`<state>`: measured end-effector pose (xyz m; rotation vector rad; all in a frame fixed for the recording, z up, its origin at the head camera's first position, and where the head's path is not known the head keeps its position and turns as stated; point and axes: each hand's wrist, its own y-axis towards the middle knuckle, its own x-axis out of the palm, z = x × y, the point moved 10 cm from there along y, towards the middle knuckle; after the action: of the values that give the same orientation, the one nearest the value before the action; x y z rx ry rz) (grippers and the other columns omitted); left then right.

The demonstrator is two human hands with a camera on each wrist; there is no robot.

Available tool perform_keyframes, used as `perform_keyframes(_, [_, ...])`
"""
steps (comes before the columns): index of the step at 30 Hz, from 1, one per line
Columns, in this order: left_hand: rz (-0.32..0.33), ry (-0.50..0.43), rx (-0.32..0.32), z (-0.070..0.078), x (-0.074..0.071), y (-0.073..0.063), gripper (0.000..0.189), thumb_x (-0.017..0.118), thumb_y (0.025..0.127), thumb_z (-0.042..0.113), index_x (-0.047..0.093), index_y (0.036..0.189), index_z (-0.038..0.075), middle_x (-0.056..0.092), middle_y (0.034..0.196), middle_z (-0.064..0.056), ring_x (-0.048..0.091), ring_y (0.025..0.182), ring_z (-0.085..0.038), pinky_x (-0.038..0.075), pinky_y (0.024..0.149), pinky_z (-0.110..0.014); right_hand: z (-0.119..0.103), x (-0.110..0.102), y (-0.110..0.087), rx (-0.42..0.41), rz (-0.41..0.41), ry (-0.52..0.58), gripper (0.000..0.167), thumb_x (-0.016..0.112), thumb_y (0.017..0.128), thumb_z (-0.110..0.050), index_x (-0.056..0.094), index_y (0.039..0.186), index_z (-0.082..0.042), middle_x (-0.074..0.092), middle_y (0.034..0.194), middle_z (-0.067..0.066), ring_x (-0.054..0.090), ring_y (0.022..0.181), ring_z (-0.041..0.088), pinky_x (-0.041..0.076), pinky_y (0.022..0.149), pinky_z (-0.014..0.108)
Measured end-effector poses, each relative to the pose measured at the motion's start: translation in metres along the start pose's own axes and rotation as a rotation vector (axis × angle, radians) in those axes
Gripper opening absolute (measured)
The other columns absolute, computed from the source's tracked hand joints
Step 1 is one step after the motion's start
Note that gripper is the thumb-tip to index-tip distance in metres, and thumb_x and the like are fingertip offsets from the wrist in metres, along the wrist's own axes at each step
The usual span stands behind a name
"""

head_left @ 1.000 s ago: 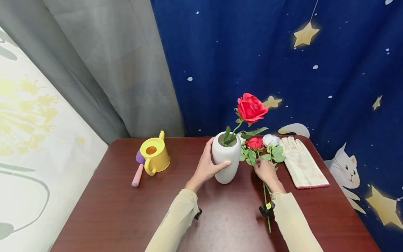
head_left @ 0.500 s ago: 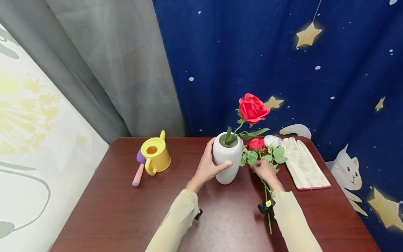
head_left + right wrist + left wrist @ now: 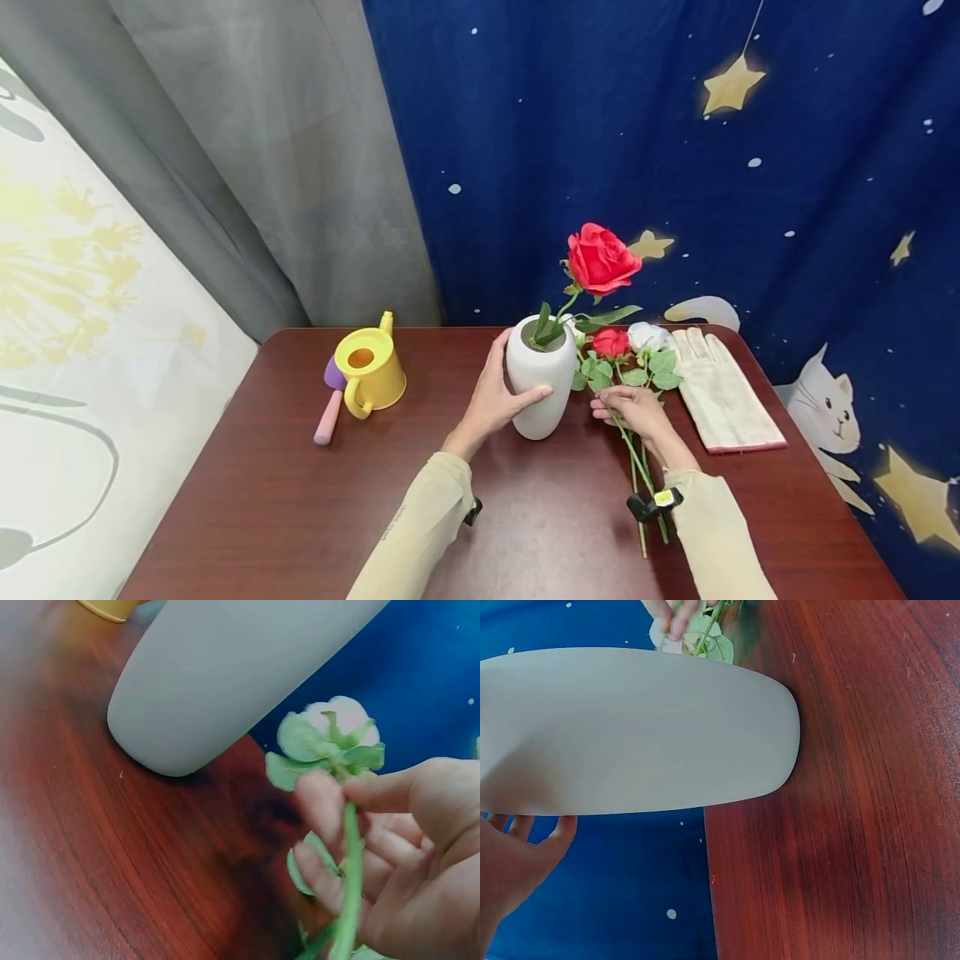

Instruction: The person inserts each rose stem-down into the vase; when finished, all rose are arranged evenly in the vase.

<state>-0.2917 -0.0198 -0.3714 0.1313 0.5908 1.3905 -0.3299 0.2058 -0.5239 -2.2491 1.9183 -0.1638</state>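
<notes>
My left hand (image 3: 497,402) grips the side of a white vase (image 3: 542,383), its thumb lying across the front. One large red rose (image 3: 602,260) leans to the right out of the vase's mouth. To the right, my right hand (image 3: 636,412) pinches a green stem (image 3: 351,877) between thumb and fingers. In the right wrist view that stem leads up to a white rose (image 3: 349,720), its bloom close to the vase. A smaller red rose (image 3: 611,342) and another white rose (image 3: 648,336) lie beyond my right hand. In the head view the vase partly hides the held bloom.
Cream work gloves (image 3: 726,392) lie at the table's right. A yellow watering can (image 3: 371,371) stands at the left, beside a small tool with a pink handle (image 3: 328,417) and purple head. The brown table (image 3: 315,517) ends at curtains behind.
My right hand has turned over and lifted slightly, taking a white rose's stem in its fingers. That stem's lower end now shows apart from the others. The left hand and vase stay put.
</notes>
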Motion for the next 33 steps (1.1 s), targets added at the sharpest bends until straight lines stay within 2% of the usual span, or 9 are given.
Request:
perform_keyframes(5, [0.011,0.001,0.012,-0.006,0.000,0.001,0.091,0.083,0.068,0.014,0.029,0.141,0.004,0.044,0.133,-0.010,0.045,0.117,-0.023,0.036,0.097,-0.042,0.013,-0.023,0.011,-0.230,-0.085,0.179,0.029,0.054,0.095,-0.017,0.057,0.115,0.004,0.067,0.102,0.015,0.066,0.091,0.025,0.052,0.076,0.034])
perform_keyframes(7, [0.014,0.012,0.010,-0.016,0.002,0.002,0.093,0.083,0.068,0.017,0.028,0.142,0.007,0.044,0.134,-0.008,0.045,0.117,-0.021,0.036,0.097,-0.042,0.002,-0.026,0.002,-0.312,-0.132,0.251,0.028,0.054,0.095,-0.020,0.055,0.114,0.001,0.066,0.106,0.014,0.065,0.095,0.025,0.051,0.078,0.034])
perform_keyframes(11, [0.016,0.041,-0.012,-0.036,0.007,0.004,0.096,0.084,0.068,0.026,0.026,0.143,0.016,0.041,0.136,0.000,0.042,0.118,-0.013,0.035,0.098,-0.040,-0.045,-0.020,-0.033,-0.433,-0.229,0.419,0.019,0.047,0.098,-0.011,0.050,0.111,0.002,0.065,0.107,0.016,0.063,0.098,0.024,0.051,0.080,0.035])
perform_keyframes(13, [0.026,0.046,-0.011,-0.038,0.007,0.004,0.096,0.084,0.067,0.029,0.026,0.143,0.019,0.041,0.135,0.003,0.042,0.118,-0.011,0.036,0.097,-0.039,-0.064,-0.017,-0.048,-0.451,-0.253,0.491,0.014,0.041,0.099,-0.006,0.050,0.107,0.002,0.066,0.106,0.014,0.063,0.097,0.022,0.051,0.080,0.034])
perform_keyframes(16, [0.054,0.037,0.006,-0.036,0.007,0.003,0.095,0.083,0.067,0.032,0.027,0.143,0.021,0.042,0.134,0.003,0.044,0.116,-0.012,0.038,0.094,-0.040,-0.078,-0.020,-0.060,-0.467,-0.305,0.617,0.025,0.028,0.100,0.004,0.052,0.107,0.002,0.064,0.108,0.015,0.062,0.100,0.023,0.050,0.083,0.034])
perform_keyframes(21, [0.110,0.076,-0.006,-0.035,0.007,0.001,0.095,0.083,0.066,0.037,0.027,0.142,0.025,0.041,0.133,0.005,0.045,0.114,-0.012,0.040,0.092,-0.039,-0.086,-0.031,-0.067,-0.503,-0.366,0.795,0.033,0.020,0.099,0.006,0.051,0.110,0.005,0.061,0.105,0.016,0.060,0.103,0.027,0.046,0.089,0.038])
perform_keyframes(25, [0.153,0.133,-0.038,-0.034,0.007,-0.001,0.096,0.081,0.066,0.041,0.026,0.142,0.020,0.039,0.133,0.003,0.043,0.116,-0.014,0.039,0.093,-0.039,-0.090,-0.040,-0.072,-0.546,-0.399,0.929,0.037,0.016,0.099,0.008,0.050,0.114,0.008,0.061,0.105,0.021,0.057,0.108,0.033,0.040,0.094,0.042])
perform_keyframes(28, [0.177,0.161,-0.059,-0.032,0.007,-0.002,0.097,0.081,0.066,0.042,0.026,0.141,0.017,0.039,0.134,0.001,0.041,0.117,-0.015,0.038,0.095,-0.039,-0.092,-0.045,-0.074,-0.556,-0.399,1.001,0.038,0.016,0.099,0.008,0.050,0.115,0.008,0.060,0.107,0.023,0.055,0.110,0.035,0.038,0.097,0.043])
perform_keyframes(33, [0.184,0.180,-0.067,-0.031,0.008,-0.001,0.098,0.082,0.065,0.041,0.026,0.141,0.015,0.038,0.133,0.001,0.040,0.117,-0.014,0.038,0.095,-0.038,-0.085,-0.058,-0.074,-0.516,-0.323,1.095,0.034,0.021,0.099,0.005,0.054,0.109,0.008,0.061,0.105,0.024,0.058,0.105,0.034,0.042,0.093,0.040])
